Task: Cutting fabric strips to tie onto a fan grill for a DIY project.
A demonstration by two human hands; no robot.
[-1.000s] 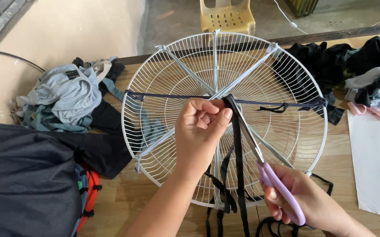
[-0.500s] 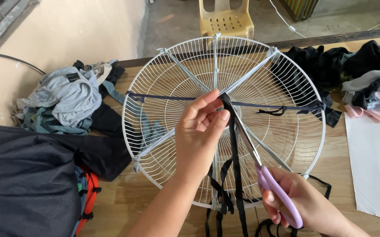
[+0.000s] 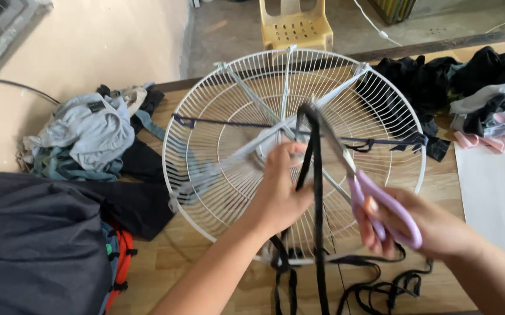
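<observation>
Black fabric strip [image 3: 317, 192] runs taut from the table's near edge at 6 o'clock up to the centre of a white wire fan guard [image 3: 205, 116], where it loops over the hub. Loose black strips [image 3: 381, 286] trail on the wooden table [image 3: 165, 268] at 5 o'clock. The left hand [image 3: 281, 186], blurred, is closed on the strip just left of centre, keeping it tight. The right hand [image 3: 416, 227], at 4 o'clock, grips purple-handled scissors [image 3: 375, 198], blades angled toward the hub beside the strip. To cut cleanly, the strip wants to stay taut and the blades close to the knot, clear of wires and fingers. Farther off, grey clothes [image 3: 83, 134] lie at 9 o'clock, dark and pink scraps [image 3: 486, 105] at 2 o'clock, and a yellow plastic chair [image 3: 293, 26] at 12.
</observation>
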